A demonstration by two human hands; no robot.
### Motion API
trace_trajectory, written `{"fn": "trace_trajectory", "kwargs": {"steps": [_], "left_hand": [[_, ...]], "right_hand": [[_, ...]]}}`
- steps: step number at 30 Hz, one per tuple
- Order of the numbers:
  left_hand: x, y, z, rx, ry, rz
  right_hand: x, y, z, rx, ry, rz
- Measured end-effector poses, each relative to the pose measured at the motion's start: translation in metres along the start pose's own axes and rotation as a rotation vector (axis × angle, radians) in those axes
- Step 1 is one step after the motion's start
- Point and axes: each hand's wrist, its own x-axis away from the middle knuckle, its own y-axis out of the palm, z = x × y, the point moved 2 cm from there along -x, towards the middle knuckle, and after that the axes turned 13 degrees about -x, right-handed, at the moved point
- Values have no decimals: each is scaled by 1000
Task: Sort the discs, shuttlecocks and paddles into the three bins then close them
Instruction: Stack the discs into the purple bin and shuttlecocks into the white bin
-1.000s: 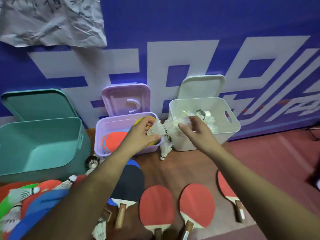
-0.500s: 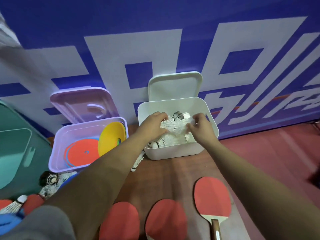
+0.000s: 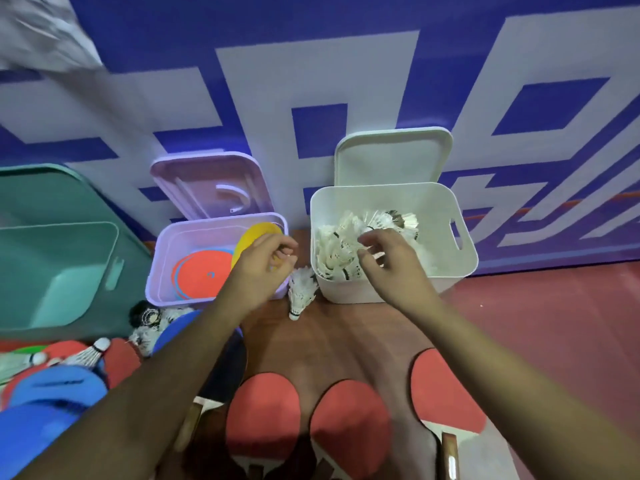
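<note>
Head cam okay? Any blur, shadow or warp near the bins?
Head view: white bin and the shuttlecocks inside read clearly; grey sheet top left is smeared; wide-angle lens bends the wall lettering; paddles at the bottom sit in shadow; no strong glare.

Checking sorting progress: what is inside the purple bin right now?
The purple bin holds an orange disc lying flat on others, and a yellow disc leaning at its right side. The left hand covers the near right corner, so anything there is hidden.
</note>
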Motion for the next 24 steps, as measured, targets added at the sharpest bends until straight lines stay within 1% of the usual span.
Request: {"fn": "trace_trajectory", "kwargs": {"steps": [3, 6, 9, 11, 13, 17, 20, 22, 24], "left_hand": [[51, 2, -40, 8, -186, -33], [86, 23, -71, -9, -277, -147], [101, 46, -96, -35, -378, -212], [107, 61, -111, 4, -470, -239], [107, 74, -122, 29, -546, -305], [99, 95, -136, 50, -572, -372], [95, 104, -138, 79, -581, -398], [97, 110, -138, 114, -578, -424], [101, 113, -138, 105, -555, -442]], "right_hand": [[20, 42, -4, -14, 22, -160], [29, 85, 14, 90, 71, -285], [23, 119, 36, 211, 119, -345], [15, 137, 49, 260, 193, -373], [7, 154, 64, 298, 265, -411], [-3, 178, 94, 341, 336, -399], [9, 180, 108, 426, 326, -392], [24, 176, 112, 374, 311, -353], [35, 169, 108, 235, 319, -303]]}}
